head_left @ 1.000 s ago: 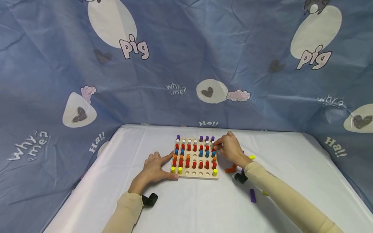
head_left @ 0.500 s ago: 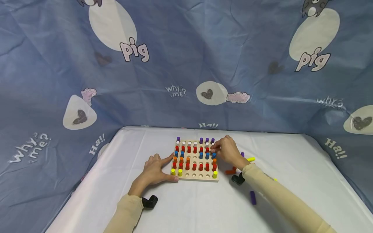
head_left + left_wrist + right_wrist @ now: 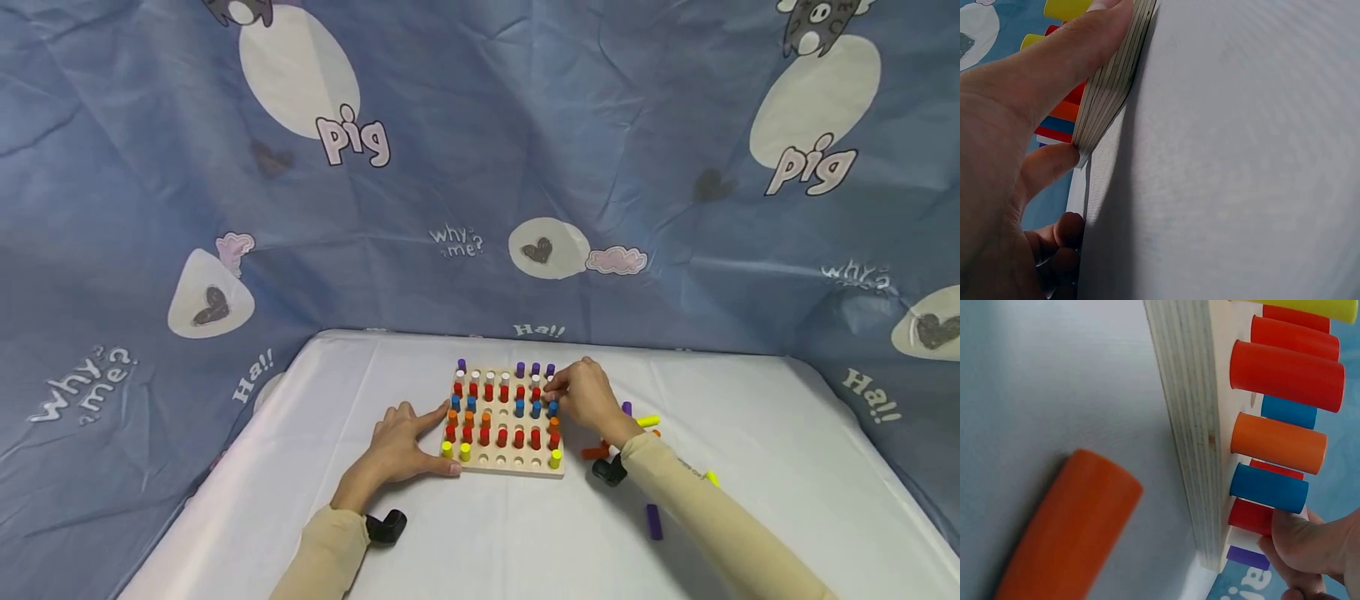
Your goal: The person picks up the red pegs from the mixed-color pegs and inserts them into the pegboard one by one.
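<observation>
A wooden pegboard (image 3: 510, 467) lies on the table with rows of coloured pegs upright in it. My left hand (image 3: 393, 446) touches its left side, thumb along the front left corner and index fingertip farther back, as the left wrist view also shows. At the board's right edge, my right hand (image 3: 588, 400) pinches a red peg (image 3: 1250, 515) between thumb and fingers. That peg stands against the board at the end of its row, between a blue peg (image 3: 1269, 487) and a partly hidden white one. Fingers cover its outer end.
Loose pegs lie right of the board, partly under the right forearm: an orange peg (image 3: 1069, 525), a yellow peg (image 3: 648, 421) and a purple peg (image 3: 654, 522) nearer the front. A printed blue cloth (image 3: 450, 292) rises behind the white table (image 3: 480, 542).
The head view has tilted slightly upward. My right fingertips have shifted a little left over the red peg at the board's right edge. The left hand keeps its place on the board.
</observation>
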### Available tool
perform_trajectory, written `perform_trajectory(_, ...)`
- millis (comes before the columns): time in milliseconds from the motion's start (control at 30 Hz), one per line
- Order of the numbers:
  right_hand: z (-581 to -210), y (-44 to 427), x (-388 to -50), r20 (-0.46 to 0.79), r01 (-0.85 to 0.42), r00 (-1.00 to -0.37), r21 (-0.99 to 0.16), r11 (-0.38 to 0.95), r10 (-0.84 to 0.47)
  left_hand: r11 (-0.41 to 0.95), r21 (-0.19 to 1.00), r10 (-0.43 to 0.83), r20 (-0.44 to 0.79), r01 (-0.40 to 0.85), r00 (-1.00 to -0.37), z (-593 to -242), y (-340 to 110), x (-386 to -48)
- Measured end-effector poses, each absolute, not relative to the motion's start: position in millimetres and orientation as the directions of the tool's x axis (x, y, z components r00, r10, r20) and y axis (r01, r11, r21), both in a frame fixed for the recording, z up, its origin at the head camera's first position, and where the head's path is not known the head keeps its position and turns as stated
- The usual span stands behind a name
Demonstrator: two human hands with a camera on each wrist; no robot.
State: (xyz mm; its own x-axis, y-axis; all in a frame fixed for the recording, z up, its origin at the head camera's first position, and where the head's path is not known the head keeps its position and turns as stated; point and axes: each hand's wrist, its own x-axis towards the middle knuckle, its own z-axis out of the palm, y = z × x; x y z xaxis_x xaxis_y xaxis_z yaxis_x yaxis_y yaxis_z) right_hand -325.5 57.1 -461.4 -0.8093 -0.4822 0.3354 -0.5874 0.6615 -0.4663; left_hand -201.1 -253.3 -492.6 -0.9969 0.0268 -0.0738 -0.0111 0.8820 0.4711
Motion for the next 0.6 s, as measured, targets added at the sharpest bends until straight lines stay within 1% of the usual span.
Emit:
perform_trajectory(267, -459.6, 58.6, -324.4, 0.329, -0.596, -0.803, -0.466, 0.654, -0.498, 0.884, 0.467, 0.028, -0.072, -0.009, -0.997, -493.4, -253.0, -201.1)
perform_trajectory(600, -457.6, 56.9, -324.0, 0.294, -0.574, -0.818, -0.466, 0.673, -0.494, 0.885, 0.466, 0.026, -0.072, -0.010, -0.997, -491.6, -253.2, -199.3)
